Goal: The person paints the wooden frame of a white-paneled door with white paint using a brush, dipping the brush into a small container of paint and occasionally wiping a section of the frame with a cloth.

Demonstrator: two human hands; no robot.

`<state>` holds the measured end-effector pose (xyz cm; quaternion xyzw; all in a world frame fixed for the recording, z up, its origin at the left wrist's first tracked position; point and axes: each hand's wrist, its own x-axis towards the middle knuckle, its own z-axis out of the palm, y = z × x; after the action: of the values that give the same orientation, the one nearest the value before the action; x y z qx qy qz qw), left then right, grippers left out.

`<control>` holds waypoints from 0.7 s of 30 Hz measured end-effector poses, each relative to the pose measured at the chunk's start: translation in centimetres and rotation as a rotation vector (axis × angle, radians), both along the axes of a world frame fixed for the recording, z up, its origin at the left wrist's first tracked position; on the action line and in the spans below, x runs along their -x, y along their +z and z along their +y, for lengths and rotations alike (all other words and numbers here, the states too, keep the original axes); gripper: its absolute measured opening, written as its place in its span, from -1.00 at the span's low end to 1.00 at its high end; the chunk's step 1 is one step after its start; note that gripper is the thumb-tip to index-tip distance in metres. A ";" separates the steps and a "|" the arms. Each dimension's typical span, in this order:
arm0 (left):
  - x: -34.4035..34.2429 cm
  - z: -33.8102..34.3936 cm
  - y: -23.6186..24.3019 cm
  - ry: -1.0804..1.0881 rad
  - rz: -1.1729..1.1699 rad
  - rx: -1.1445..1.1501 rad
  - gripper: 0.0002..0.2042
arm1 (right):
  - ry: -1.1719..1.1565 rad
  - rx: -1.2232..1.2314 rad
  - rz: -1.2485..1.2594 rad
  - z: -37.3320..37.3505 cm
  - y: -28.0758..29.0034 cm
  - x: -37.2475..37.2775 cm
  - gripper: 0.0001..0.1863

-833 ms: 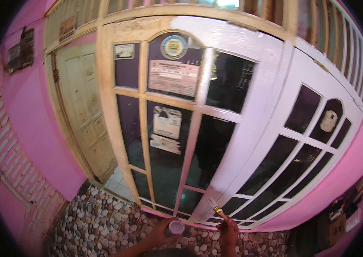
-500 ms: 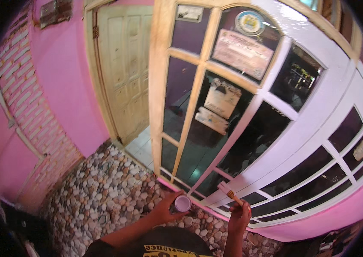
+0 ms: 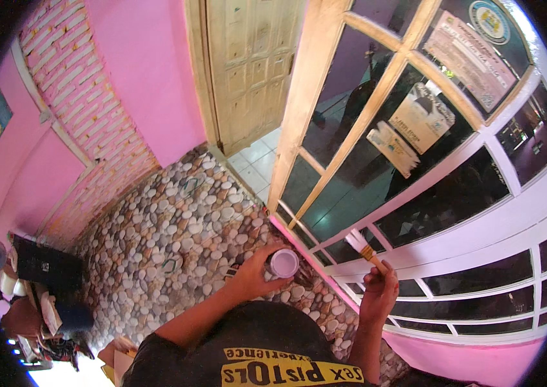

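Observation:
My left hand (image 3: 253,276) is wrapped round a small round container (image 3: 284,264) of pale lilac paint, its open top facing up. Between the fingers of my right hand (image 3: 380,288) is the wooden handle of a paintbrush (image 3: 366,250). Its whitish bristles point up and left, in front of the lower window frame; whether they touch it I cannot tell. The window frame (image 3: 441,184) on the right is pale lilac-white, while the part nearer the door (image 3: 325,90) is bare yellowish wood.
A wooden door (image 3: 247,71) stands beyond the window, with white tiles (image 3: 257,155) at its foot. Pebble-patterned flooring (image 3: 157,226) spreads below. Pink walls (image 3: 147,71) and a brick-patterned strip (image 3: 99,97) are at left. A black box (image 3: 48,264) and assorted items lie at lower left.
The view has turned, so the door and window sit further right and more floor shows at left. Both hands appear higher in the picture, still holding the container and the paintbrush.

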<state>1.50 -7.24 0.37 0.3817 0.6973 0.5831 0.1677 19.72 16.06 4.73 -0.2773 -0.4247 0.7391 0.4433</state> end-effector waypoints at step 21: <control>3.8 -1.2 0.6 0.208 0.179 -0.016 -0.32 | 0.447 -0.634 -0.303 -5.4 7.7 7.7 -0.84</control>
<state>-2.31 -8.48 1.00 0.3591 0.7407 0.5664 0.0404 12.01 10.65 12.38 -0.1337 -0.7414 0.6008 0.2676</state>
